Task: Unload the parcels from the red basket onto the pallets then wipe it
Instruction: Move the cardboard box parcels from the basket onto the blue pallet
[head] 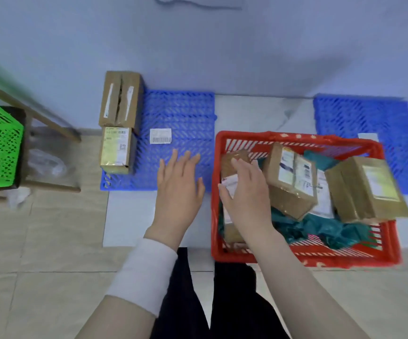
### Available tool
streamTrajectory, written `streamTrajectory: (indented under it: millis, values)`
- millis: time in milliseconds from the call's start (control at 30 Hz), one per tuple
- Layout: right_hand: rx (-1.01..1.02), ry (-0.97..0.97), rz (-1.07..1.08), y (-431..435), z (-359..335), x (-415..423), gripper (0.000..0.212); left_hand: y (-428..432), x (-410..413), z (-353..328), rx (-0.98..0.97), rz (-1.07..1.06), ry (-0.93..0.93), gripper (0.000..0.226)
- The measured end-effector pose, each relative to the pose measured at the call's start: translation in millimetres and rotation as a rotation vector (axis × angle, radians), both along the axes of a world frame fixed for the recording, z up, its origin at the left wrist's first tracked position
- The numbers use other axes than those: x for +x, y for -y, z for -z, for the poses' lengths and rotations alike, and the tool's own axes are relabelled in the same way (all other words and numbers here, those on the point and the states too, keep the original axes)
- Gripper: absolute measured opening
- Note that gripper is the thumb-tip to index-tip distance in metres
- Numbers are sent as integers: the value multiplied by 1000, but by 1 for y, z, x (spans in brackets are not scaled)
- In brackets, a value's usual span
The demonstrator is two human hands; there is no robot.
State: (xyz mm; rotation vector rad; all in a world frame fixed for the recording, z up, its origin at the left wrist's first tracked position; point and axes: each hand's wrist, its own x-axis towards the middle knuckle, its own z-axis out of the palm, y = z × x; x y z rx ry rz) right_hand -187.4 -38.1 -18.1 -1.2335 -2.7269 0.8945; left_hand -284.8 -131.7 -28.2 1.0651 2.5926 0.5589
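Our right hand (244, 192) curls over the parcel (234, 158) beneath it — whether it grips, we cannot tell; the pallet (185, 113) lies left, under our spread left hand (178, 184).

R hand (247, 189) is in the left end of the red slatted plastic basket (215, 216), fingers curled over a small brown cardboard parcel w/ white label (234, 159). L hand (178, 189) hovers flat, fingers spread, over the near right corner of the left blue plastic lattice pallet (185, 111). That pallet holds a split-topped brown cardboard box (121, 99), a shiny-taped labelled box (116, 149) touching its front, and a white barcode sticker (160, 136). Also in the basket: two tilted brown cartons (293, 177) on crumpled teal plastic bags (320, 228).
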Motion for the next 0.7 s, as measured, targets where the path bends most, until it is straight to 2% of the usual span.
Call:
streamTrajectory:
  millis: [233, 400, 567, 700]
  values:
    - [7, 23, 137, -51, -11, 133, 55, -68, 125, -17, 40, 160, -24, 49]
    - [-10, 23, 249, -75, -21, 192, 58, -102, 176, -28, 77, 235, -11, 47]
    - [-53, -33, 449, -101, -21, 226, 61, -132, 201, -25, 41, 299, 95, 48]
    - [-159, -75, 634, -134, -14, 254, 61, -159, 221, -17, 32, 253, 291, 48]
